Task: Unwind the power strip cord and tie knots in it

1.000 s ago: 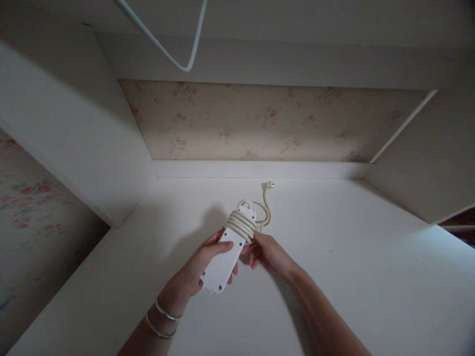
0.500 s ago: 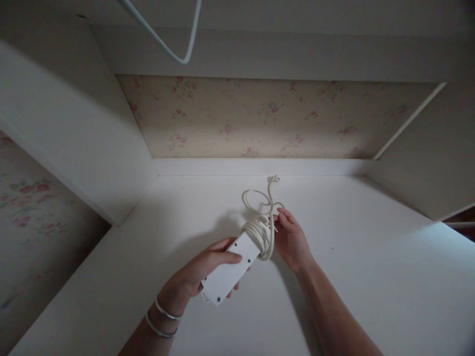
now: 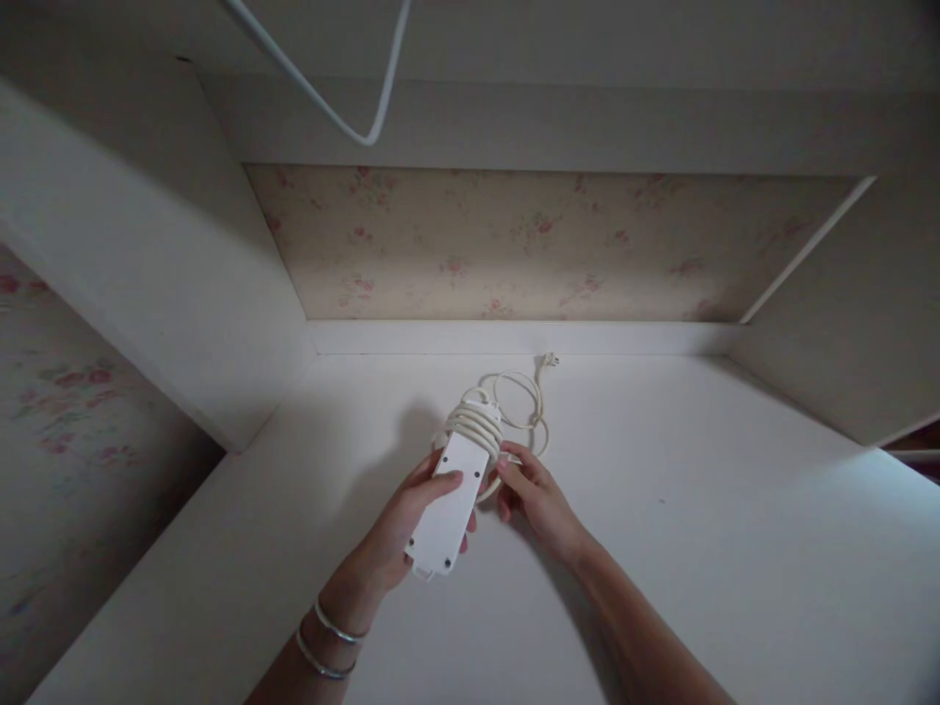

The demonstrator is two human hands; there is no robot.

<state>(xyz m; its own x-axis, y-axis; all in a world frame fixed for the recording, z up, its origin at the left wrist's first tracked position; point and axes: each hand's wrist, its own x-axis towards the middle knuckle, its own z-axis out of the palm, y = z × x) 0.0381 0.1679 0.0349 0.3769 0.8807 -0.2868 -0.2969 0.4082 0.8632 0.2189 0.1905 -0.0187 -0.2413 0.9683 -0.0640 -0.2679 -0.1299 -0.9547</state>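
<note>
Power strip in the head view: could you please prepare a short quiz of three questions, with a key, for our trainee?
1. Which hand grips the unwound part of the power strip? A) the right; B) the left; C) neither.
2. True or false: the plug is inserted in a socket.
3. Around what are the turns of the cord wound?

Key:
1. B, the left hand.
2. False; it is loose at the far edge of the white surface.
3. Around the power strip, near its end farther from the person.
</note>
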